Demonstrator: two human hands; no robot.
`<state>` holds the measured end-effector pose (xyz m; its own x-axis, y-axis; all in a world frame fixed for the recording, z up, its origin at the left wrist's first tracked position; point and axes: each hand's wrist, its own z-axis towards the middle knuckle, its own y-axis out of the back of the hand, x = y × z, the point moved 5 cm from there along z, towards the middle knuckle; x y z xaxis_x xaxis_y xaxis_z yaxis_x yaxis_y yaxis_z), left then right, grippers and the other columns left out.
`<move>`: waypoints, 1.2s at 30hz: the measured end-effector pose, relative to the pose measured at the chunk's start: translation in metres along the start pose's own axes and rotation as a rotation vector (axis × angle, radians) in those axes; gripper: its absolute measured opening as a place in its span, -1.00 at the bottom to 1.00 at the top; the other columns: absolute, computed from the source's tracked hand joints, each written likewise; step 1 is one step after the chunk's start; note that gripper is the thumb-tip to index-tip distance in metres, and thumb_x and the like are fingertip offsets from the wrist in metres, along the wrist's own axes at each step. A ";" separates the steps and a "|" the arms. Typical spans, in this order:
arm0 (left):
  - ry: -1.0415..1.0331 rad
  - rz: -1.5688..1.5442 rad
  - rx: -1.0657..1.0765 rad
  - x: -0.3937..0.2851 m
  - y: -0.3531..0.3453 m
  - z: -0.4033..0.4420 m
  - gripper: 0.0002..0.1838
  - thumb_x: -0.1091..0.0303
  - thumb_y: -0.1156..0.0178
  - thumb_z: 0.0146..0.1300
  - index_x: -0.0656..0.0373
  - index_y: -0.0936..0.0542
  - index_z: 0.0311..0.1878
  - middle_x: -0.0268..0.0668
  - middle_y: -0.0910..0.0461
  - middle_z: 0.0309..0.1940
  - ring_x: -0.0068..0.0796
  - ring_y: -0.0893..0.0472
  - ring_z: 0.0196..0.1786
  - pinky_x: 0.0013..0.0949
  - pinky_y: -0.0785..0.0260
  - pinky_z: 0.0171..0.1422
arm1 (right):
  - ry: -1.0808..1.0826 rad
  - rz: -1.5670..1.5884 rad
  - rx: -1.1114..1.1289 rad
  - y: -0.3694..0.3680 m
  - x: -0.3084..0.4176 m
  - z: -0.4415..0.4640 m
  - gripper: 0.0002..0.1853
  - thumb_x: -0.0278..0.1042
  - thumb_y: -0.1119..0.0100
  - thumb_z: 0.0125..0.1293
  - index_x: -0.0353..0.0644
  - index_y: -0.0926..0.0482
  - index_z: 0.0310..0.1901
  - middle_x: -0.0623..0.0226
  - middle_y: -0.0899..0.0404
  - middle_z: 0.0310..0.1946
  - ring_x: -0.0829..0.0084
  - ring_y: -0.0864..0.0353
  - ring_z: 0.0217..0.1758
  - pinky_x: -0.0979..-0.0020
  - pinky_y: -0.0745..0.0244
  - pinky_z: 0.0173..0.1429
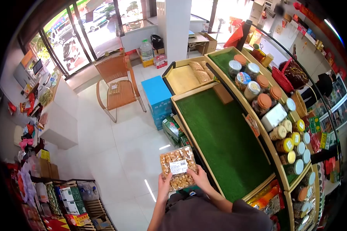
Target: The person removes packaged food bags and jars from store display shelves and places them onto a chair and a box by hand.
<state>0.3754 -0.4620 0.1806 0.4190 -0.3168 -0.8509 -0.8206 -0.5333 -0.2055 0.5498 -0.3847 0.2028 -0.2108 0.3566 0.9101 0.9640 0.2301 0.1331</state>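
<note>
- The pack (176, 177) is up in both hands in front of the person's torso, over the floor (115, 169) and to the left of the display with the green mat (223, 134).
- The left hand (164, 184) is closed on its lower left side, thumb on the upper face; the right hand (199, 178) is closed on the lower right side, thumb reaching in near the label (178, 167). The other fingers are mostly hidden, so how far they reach underneath I cannot tell.
- Weight: probably light to moderate, easy for two hands.
- Stiffness: it keeps a flat, squared shape, which suggests a firm tray or tightly packed pieces; which, I cannot tell.
- Surface: the clear wrap shines and is likely slippery, so broad finger contact should serve better than pinching a corner.
- Fragility: the lumpy brown pieces inside look dry and could crumble, so squeezing hard at the middle seems unwise.
- Best hold: opposite sides, fingers spread below as support, thumbs light on top. Thumbs kept off the label would leave its print readable and its edges unrubbed.
</note>
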 end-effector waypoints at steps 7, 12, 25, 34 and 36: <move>-0.012 -0.008 0.084 -0.066 0.011 0.103 -0.45 0.24 -0.17 0.30 0.38 -0.27 0.22 -0.18 -0.50 -0.02 -0.50 -0.47 0.02 -0.43 -0.32 0.12 | 0.113 0.051 0.035 -0.043 0.063 0.102 -0.47 -0.20 -0.26 0.22 -0.40 -0.39 0.10 0.13 -0.61 -0.17 0.48 -0.59 -0.15 0.43 -0.48 -0.05; 0.040 -0.122 0.017 -0.098 0.024 0.151 -0.44 0.25 -0.15 0.31 0.33 -0.25 0.26 -0.15 -0.49 0.02 -0.44 -0.49 0.06 -0.40 -0.36 0.11 | 0.171 -0.122 -0.005 -0.082 0.091 0.147 -0.30 -0.05 -0.29 0.15 -0.41 -0.33 0.16 -0.05 -0.62 -0.18 0.21 -0.65 -0.08 0.32 -0.51 -0.03; 0.083 -0.183 0.101 -0.197 0.107 0.345 -0.50 0.33 -0.21 0.25 0.26 -0.32 0.21 -0.24 -0.51 0.02 -0.49 -0.51 0.04 -0.42 -0.38 0.10 | 0.106 -0.159 -0.114 -0.234 0.160 0.292 -0.36 -0.09 -0.29 0.16 -0.35 -0.36 0.16 0.06 -0.63 -0.17 0.33 -0.65 -0.11 0.38 -0.49 0.00; 0.163 -0.186 0.155 -0.253 0.227 0.452 -0.38 0.21 -0.25 0.24 0.30 -0.28 0.26 -0.24 -0.51 0.05 -0.53 -0.52 0.02 -0.41 -0.39 0.09 | -0.031 -0.125 0.152 -0.380 0.185 0.395 -0.41 -0.12 -0.31 0.17 -0.37 -0.40 0.11 0.11 -0.60 -0.11 0.42 -0.59 -0.09 0.42 -0.48 -0.01; 0.152 -0.143 0.098 -0.260 0.248 0.468 -0.37 0.20 -0.26 0.24 0.30 -0.28 0.26 -0.22 -0.51 0.05 -0.51 -0.51 0.03 -0.42 -0.39 0.09 | -0.015 -0.150 0.170 -0.407 0.184 0.416 -0.42 -0.11 -0.32 0.17 -0.40 -0.42 0.07 0.11 -0.61 -0.14 0.42 -0.60 -0.10 0.42 -0.48 -0.02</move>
<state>-0.1195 -0.1450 0.1249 0.5811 -0.3622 -0.7288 -0.7795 -0.5049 -0.3706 0.0511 -0.0364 0.1528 -0.3533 0.3196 0.8792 0.8806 0.4307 0.1973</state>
